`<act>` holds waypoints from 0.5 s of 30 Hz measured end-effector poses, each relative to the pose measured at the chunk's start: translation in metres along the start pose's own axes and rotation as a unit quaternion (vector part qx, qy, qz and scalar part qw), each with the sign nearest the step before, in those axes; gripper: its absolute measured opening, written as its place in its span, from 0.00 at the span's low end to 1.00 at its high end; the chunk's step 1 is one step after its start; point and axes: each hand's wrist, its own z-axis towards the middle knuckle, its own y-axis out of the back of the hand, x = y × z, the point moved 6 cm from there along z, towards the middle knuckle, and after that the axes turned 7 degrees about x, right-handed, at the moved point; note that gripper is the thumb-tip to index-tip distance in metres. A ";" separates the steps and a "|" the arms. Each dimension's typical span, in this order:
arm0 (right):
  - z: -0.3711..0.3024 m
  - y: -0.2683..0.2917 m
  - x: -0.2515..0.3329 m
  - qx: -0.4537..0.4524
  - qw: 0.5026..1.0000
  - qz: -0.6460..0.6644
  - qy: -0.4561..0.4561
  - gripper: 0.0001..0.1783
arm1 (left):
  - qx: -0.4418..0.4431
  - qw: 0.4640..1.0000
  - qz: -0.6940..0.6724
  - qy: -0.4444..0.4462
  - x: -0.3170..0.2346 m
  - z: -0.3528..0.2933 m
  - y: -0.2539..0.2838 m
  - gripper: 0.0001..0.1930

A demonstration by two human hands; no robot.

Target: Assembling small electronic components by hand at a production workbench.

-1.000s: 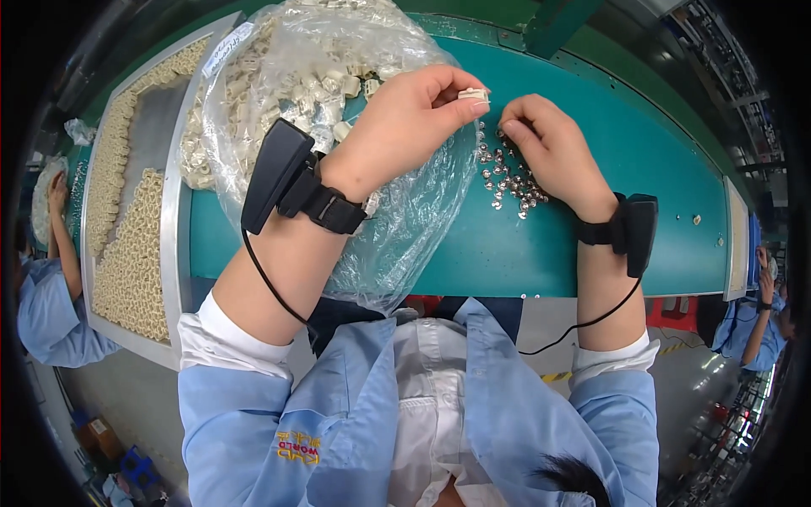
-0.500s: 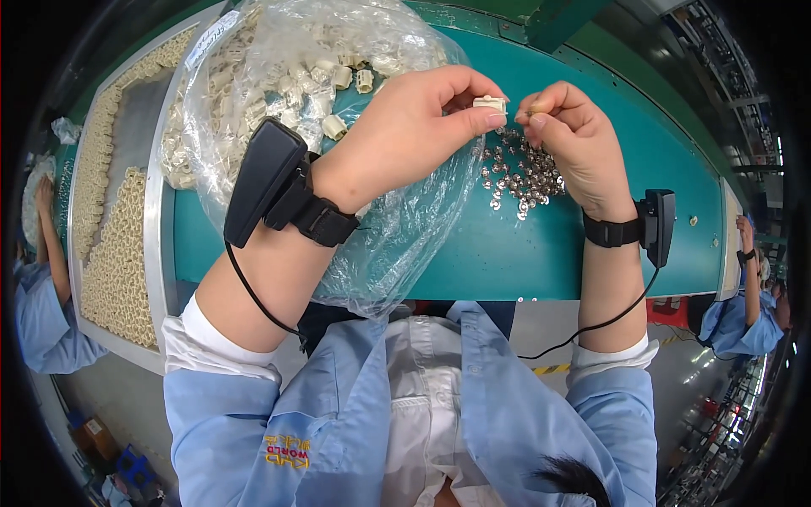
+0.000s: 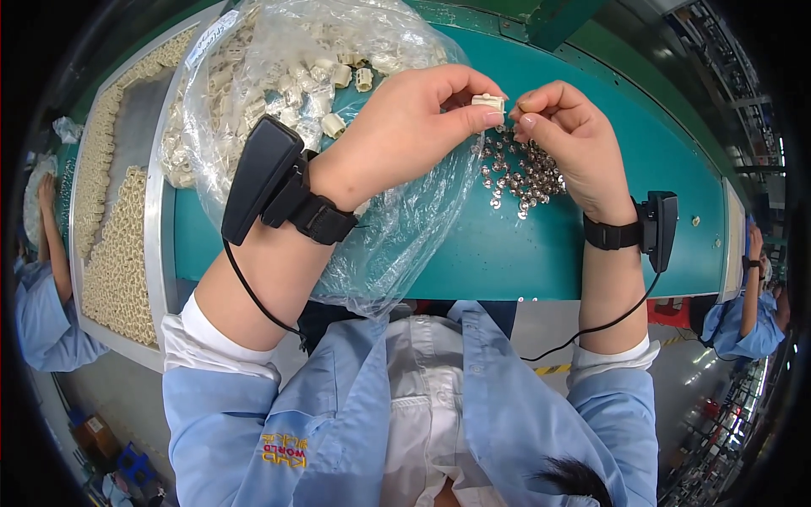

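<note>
Between the thumb and fingers of my left hand (image 3: 427, 110) is a small cream plastic part (image 3: 488, 103), held above the green work surface. Close by on its right, my right hand (image 3: 570, 139) is pinched at the fingertips. A tiny piece seems to sit in that pinch, too small to make out. Beneath the hands lies a loose pile of small shiny metal pieces (image 3: 530, 179). At my left forearm, a clear plastic bag (image 3: 397, 245) spreads over the surface, with many similar cream parts (image 3: 334, 126) in and around its mouth.
On the left stands a metal-edged tray (image 3: 156, 245) packed with rows of cream parts. A green beam (image 3: 557, 21) crosses the far edge of the green table (image 3: 650, 253). One person (image 3: 51, 287) works at the far left, another (image 3: 748, 313) at the far right.
My right fingertips have shifted slightly left, nearer the cream part. The left hand has stayed almost still with its part. The person at far right has raised an arm a little.
</note>
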 end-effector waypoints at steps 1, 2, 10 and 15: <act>0.000 0.001 0.001 -0.008 1.000 -0.006 0.002 0.04 | 0.002 1.000 0.002 0.002 -0.001 0.000 0.000 0.11; 0.000 0.001 0.000 -0.008 1.000 -0.006 0.002 0.04 | 0.003 1.000 0.005 0.004 -0.002 0.000 0.000 0.11; -0.001 0.004 0.001 0.002 0.999 0.001 0.040 0.06 | 0.009 1.000 -0.001 0.006 -0.003 0.000 -0.002 0.11; -0.001 0.001 0.004 0.030 0.999 0.014 0.042 0.08 | 0.052 0.997 0.036 0.046 -0.004 0.000 -0.003 0.11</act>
